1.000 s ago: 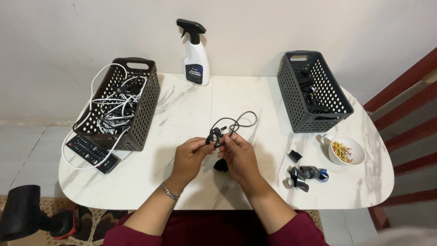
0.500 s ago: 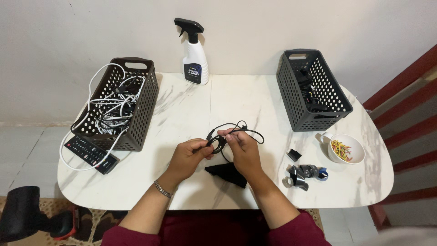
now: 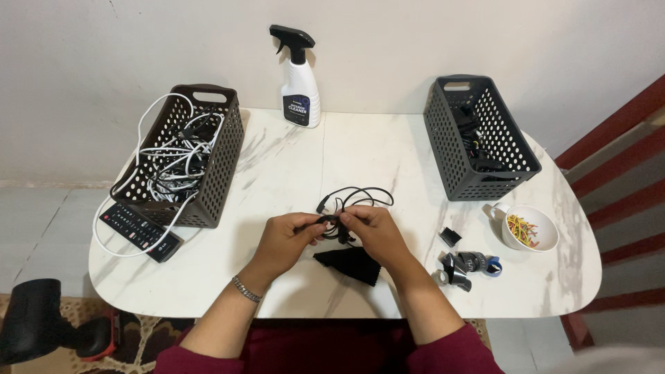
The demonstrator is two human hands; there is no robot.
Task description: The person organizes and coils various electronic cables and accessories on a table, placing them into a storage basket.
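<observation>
Both left hand (image 3: 287, 235) & right hand (image 3: 370, 232) pinch thin black coiled cable (image 3: 350, 201) w/ closed fingertips; loose loops may spring open or tangle if pinch slackens.

A thin black cable (image 3: 355, 199) is gathered into loose loops above the table's middle, pinched between the left hand (image 3: 286, 239) and the right hand (image 3: 374, 232). Its free loops fan out on the far side of the fingers, and a small connector end sticks out at the left.
</observation>
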